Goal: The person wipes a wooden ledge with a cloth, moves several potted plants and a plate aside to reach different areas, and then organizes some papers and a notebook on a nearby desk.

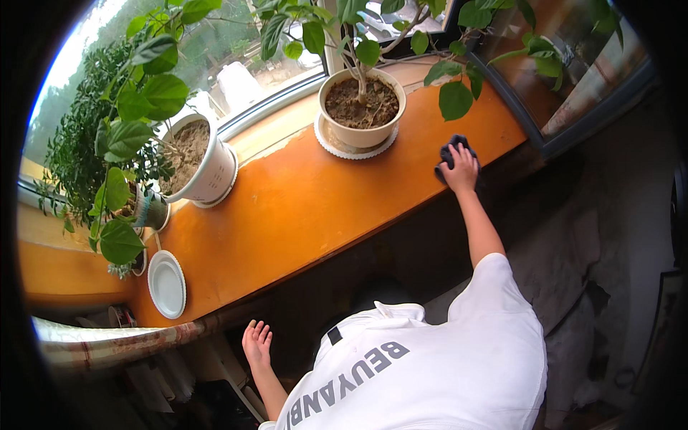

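A dark cloth [455, 144] is bunched under my right hand [463, 169], which presses it against the orange wooden windowsill [279, 215] near its right end. My left hand [258, 341] hangs in front of the sill's lower left edge, palm up and holding nothing. To the left of the cloth, a cream pot [364, 131] with soil and a leafy plant stands on a scalloped saucer [330, 141]. Farther left, a white pot [207, 174] holds another plant and leans slightly in view. A white oval saucer [167, 285] lies on the sill nearest my left hand.
Smaller potted plants [153, 212] crowd the left corner by the window glass [236, 70]. On the right, a dark-framed open window sash [570, 129] hangs over the sill's end. Branches with broad leaves [456, 101] overhang the sill. A curtain [123, 341] crosses at lower left.
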Motion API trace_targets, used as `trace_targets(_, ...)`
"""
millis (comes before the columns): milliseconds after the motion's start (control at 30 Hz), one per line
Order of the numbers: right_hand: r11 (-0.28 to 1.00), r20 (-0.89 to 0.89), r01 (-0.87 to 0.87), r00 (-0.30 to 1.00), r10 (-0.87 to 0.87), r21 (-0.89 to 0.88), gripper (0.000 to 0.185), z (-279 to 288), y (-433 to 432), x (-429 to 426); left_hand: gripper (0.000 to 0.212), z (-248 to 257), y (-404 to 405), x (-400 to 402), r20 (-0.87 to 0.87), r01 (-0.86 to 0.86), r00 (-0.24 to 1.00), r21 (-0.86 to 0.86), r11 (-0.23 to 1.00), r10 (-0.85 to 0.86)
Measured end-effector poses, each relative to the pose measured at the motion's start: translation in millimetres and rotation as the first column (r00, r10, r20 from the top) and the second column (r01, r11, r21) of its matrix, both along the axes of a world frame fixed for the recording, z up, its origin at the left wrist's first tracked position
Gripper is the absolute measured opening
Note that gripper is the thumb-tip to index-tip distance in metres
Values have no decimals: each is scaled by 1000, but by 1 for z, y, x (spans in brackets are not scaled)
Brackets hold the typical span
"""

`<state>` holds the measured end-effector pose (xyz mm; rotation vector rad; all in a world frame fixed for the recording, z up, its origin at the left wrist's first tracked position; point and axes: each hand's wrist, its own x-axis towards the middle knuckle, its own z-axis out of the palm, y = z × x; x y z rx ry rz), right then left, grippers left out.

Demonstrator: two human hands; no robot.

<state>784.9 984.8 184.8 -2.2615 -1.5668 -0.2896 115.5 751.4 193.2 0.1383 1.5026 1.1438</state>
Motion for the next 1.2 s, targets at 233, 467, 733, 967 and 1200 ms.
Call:
trace_targets(233, 965, -569, -132, 786, 241, 225, 66, -15, 114, 47, 32, -11, 40, 69, 20, -62, 998, 21, 998, 61)
trace_targets(467, 898, -833, -220, 339, 437, 381, 57, -6, 209, -23, 32, 37, 84, 124, -115, -43, 991, 168, 985, 63)
trace_targets(733, 750, -761, -150, -230, 607, 644, 51, -36, 266, -34, 29, -16, 80, 187, -116, -60, 991, 62, 996, 67)
trace_targets(967, 685, -701, -235, -454, 550, 690, 23, -48, 246, -134, 32, 0, 98, 224, -196, -25, 980, 83, 996, 41)
trace_targets(1200, 703, -794, -370, -320, 518, 608, 18, -56, 201, -164, 34, 12, 124, 235, -228, 10, 974, 132, 991, 21)
